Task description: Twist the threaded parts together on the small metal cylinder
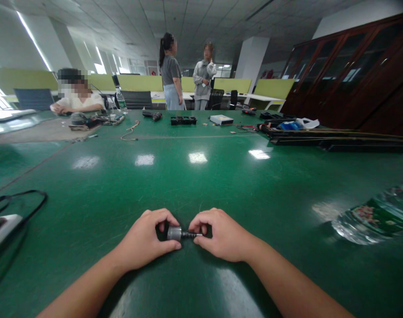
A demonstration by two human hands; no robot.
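Hands (141,240) (226,236), 2 altogether, hold 1 metal part (175,233).

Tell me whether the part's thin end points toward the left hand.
No: the thin end points toward the right hand, away from the left hand.

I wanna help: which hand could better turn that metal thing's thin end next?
Probably the right hand: its fingertips are at the thin end; the left hand is around the thick end.
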